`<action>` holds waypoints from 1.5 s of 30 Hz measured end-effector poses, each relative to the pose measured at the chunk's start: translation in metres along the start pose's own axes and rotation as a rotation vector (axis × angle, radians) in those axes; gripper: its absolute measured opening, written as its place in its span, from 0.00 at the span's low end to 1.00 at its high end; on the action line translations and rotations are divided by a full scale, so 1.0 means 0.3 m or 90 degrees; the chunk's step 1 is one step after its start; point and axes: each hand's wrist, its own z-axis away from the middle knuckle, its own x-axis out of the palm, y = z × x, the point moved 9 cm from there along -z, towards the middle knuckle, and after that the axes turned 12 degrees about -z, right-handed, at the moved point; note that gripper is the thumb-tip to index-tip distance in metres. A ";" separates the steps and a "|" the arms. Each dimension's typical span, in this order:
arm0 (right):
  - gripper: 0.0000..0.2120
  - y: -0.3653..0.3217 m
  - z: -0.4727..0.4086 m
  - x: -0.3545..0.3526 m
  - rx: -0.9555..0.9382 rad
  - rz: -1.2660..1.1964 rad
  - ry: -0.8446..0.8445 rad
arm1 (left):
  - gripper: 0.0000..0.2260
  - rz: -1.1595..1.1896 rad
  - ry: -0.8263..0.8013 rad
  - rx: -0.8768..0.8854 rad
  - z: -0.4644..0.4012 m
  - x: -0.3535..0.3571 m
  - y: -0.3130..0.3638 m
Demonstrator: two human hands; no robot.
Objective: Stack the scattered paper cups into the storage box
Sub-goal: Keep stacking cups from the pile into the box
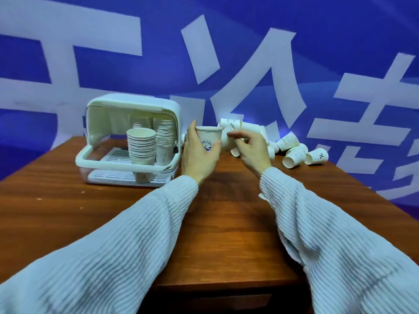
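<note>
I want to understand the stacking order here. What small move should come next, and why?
Probably carry the upright cup in the left hand leftward and nest it onto the front stack in the open storage box. The box's lid is up, and the right hand, fingers apart, already reaches toward the scattered cups.

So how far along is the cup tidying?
Well under way: three stacks already stand inside the storage box. The left hand holds one upright cup; the right hand is empty. A pile of loose cups still lies on the table.
</note>
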 end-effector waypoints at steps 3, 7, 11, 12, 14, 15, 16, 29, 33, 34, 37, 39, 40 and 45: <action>0.16 -0.146 0.014 0.155 -0.067 -0.036 -0.016 | 0.35 0.000 0.076 -0.003 -0.019 -0.188 -0.049; 0.12 -0.334 0.011 0.360 -0.165 -0.069 -0.038 | 0.35 -0.030 0.195 -0.043 -0.036 -0.446 -0.157; 0.13 -0.423 -0.021 0.560 -0.203 -0.014 -0.110 | 0.34 0.017 0.264 -0.066 -0.060 -0.620 -0.250; 0.14 -0.427 -0.028 0.602 -0.213 0.003 -0.129 | 0.34 0.023 0.272 -0.069 -0.067 -0.648 -0.270; 0.15 -0.421 -0.039 0.670 -0.215 0.033 -0.172 | 0.34 0.030 0.271 -0.077 -0.080 -0.680 -0.305; 0.16 -0.413 -0.043 0.696 -0.208 0.049 -0.193 | 0.34 0.031 0.267 -0.082 -0.087 -0.689 -0.325; 0.16 -0.398 -0.048 0.721 -0.199 0.061 -0.214 | 0.34 0.032 0.264 -0.083 -0.095 -0.696 -0.341; 0.16 -0.297 0.039 0.722 -0.190 0.123 -0.187 | 0.32 0.004 0.152 -0.036 -0.267 -0.660 -0.333; 0.13 -0.251 0.065 0.674 -0.148 0.103 -0.139 | 0.33 -0.013 0.075 0.007 -0.302 -0.581 -0.303; 0.14 -0.237 0.073 0.673 -0.136 0.099 -0.145 | 0.33 -0.022 0.057 0.004 -0.303 -0.557 -0.310; 0.18 -0.202 0.089 0.658 -0.097 0.080 -0.150 | 0.32 -0.139 -0.020 0.003 -0.295 -0.482 -0.343; 0.20 -0.184 0.088 0.649 -0.075 0.077 -0.145 | 0.36 -0.270 -0.076 0.006 -0.269 -0.441 -0.377; 0.21 -0.175 0.086 0.646 -0.066 0.074 -0.141 | 0.39 -0.319 -0.097 0.005 -0.255 -0.430 -0.395; 0.22 -0.152 0.093 0.674 -0.049 0.076 -0.142 | 0.43 -0.322 -0.163 0.004 -0.220 -0.401 -0.448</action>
